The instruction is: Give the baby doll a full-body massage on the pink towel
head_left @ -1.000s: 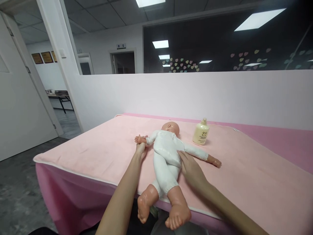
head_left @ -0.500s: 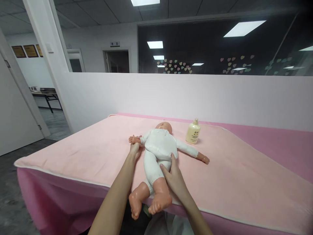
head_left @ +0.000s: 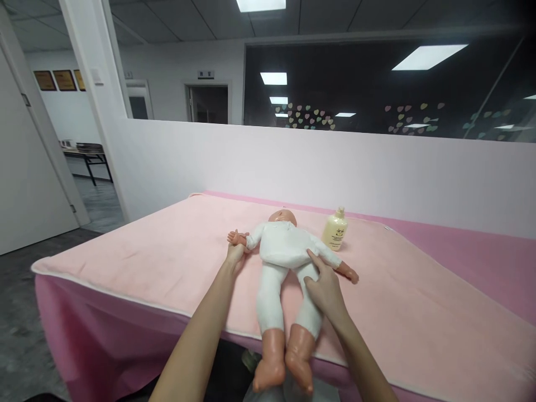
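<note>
A baby doll [head_left: 285, 243] with a white cloth body lies on its back, head away from me. Its bare feet stick out past the near table edge. My left hand [head_left: 235, 255] is closed around the doll's forearm at the left side, near the wrist; some of my fingers are hidden beneath it. On the other side, my right hand [head_left: 326, 285] grips the hip and upper thigh, index finger and thumb on top, the other fingers partly out of sight. The doll's other arm stretches out to the right, past my right hand.
A pale yellow pump bottle [head_left: 334, 230] stands right of the doll's head. The doll rests on a light pink padded cloth [head_left: 176, 251] over a darker pink table cover [head_left: 469, 240]. A white half wall [head_left: 293, 167] with windows rises behind; a door [head_left: 33, 156] is at left.
The doll has turned from a tilted pose with its legs crossed to lying flat, legs side by side. My right hand has moved right with its hip. The left hand keeps its hold.
</note>
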Available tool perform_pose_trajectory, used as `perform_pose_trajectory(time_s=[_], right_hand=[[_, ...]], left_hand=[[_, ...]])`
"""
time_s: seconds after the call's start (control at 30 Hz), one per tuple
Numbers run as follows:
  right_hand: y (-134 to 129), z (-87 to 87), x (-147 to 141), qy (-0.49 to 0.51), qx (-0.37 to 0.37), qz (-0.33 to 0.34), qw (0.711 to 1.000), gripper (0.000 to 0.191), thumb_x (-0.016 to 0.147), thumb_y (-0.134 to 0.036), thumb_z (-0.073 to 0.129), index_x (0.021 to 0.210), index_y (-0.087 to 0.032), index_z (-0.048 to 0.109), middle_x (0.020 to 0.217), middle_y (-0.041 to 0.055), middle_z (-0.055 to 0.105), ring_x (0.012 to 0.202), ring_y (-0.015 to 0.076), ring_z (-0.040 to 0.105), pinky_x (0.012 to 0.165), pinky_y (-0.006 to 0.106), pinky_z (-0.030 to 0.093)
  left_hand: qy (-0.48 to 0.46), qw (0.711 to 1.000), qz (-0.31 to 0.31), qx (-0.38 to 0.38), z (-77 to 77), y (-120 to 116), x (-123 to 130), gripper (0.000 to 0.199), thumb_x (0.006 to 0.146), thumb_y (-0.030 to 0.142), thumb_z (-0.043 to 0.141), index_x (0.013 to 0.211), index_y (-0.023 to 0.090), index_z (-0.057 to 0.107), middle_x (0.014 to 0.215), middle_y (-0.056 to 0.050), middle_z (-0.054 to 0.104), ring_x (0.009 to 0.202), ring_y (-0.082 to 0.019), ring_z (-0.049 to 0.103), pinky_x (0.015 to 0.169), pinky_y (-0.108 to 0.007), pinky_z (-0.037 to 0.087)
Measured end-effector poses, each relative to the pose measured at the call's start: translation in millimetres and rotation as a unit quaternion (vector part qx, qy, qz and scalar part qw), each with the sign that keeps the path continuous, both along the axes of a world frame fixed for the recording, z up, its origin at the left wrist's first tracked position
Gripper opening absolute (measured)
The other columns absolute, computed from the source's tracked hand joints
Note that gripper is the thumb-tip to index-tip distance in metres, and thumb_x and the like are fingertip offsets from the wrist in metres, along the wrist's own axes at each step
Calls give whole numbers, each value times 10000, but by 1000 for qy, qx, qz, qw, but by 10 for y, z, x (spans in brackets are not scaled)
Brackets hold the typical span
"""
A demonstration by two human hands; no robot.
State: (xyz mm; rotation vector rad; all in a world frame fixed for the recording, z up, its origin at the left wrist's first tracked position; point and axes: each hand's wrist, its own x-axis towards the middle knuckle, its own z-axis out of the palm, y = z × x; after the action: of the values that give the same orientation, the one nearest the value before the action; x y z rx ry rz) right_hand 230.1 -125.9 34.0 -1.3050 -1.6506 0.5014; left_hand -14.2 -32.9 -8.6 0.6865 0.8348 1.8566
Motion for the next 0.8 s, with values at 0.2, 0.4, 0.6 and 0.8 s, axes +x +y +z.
perform_pose_trajectory(time_s=[0.2,0.4,0.6,0.8], right_hand=[[206,-114,151,-22,19,-13,999,391,685,-241,414,1011,-190,624,1098,98,589,1101,273,477,941,424,368],[695,-172,122,18,36,-18,999,207,709,-331,413,755,-200,566,924,89,585,973,256,506,887,388,366],[858,-261,143,93,-33,47,994,209,699,-380,439,713,-197,538,790,33,606,808,221,535,763,330,386],[872,-291,166,136,-38,53,989,219,681,-392,474,702,-189,553,790,31,619,827,221,545,785,323,385]], left_hand=[[44,999,-11,0,-13,-5,16,403,448,-96,567,756,163,560,1075,-71,605,885,-182,575,753,-277,458],[56,998,-13,3,-16,-12,4,419,428,-107,579,756,152,596,965,-69,633,892,-203,580,823,-324,443],[19,1000,-11,-20,-13,2,-20,495,457,-109,507,861,170,566,1006,-64,603,879,-205,589,797,-339,473],[-83,993,78,-8,48,182,-208,677,480,-130,402,1046,232,482,1046,-6,570,878,-104,583,837,-255,470]])
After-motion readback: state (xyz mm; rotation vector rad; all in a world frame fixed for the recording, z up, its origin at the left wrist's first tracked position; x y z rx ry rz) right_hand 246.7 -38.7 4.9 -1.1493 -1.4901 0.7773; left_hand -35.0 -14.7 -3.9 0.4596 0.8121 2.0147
